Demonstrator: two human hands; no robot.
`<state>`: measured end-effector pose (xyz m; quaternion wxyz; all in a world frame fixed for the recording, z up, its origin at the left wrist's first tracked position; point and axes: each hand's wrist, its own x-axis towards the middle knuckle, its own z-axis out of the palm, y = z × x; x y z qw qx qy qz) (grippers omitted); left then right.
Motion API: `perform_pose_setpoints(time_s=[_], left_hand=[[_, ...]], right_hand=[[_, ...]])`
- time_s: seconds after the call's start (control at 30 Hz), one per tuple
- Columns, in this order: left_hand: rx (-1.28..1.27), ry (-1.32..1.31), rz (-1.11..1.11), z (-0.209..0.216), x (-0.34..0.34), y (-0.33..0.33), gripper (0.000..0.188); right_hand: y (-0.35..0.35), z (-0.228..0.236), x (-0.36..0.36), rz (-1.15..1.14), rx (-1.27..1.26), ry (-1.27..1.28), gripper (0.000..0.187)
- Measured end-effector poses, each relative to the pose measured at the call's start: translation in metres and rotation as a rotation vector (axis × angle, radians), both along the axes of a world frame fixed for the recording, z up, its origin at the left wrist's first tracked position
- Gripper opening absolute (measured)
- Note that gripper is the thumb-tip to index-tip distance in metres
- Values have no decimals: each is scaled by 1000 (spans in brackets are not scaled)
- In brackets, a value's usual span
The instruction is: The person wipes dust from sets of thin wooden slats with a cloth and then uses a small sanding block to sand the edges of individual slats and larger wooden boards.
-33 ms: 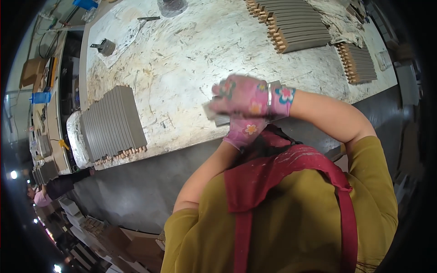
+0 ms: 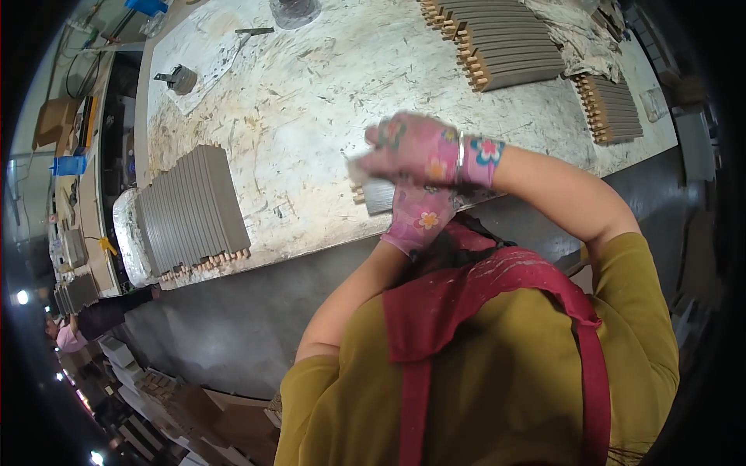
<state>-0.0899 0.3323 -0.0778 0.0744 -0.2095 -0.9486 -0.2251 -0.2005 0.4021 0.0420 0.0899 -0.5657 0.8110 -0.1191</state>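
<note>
My right hand, in a pink flowered glove, is raised over a grey board at the table's near edge. Its fingers look closed and are blurred, with something pale and smeared by motion at the tips. I cannot make out what that is. Beneath it, my left hand, in a matching glove, rests on the board; its fingers are hidden behind the right hand. Pale wooden pegs stick out of the board's left end.
A row of grey boards with pegs stands at the table's left front. More stacked boards and a smaller stack lie at the far right, beside a crumpled cloth. A small pot stands far left; a person is beyond.
My right hand has shifted slightly up and away from the board, so more of the board and its pegs show. My left hand has stayed in place.
</note>
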Motion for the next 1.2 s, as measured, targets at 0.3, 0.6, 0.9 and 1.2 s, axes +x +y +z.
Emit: perform_pose_setpoints(time_s=[0.3,0.6,0.9,1.2], left_hand=[[139,-112,-177,91,-43,-40,68],[11,-274,-323,124,-71,-29,75],[-286,-195,-302,95,-47,-7,84],[2,-82,-370,110,-95,18,82]], right_hand=[[126,-31,-5,-848,-827,-467,41],[162,-42,52,-1365,-1351,-821,47],[158,-80,76,-1402,-1454,-813,48],[266,-57,14,-1280,-1526,-975,82]])
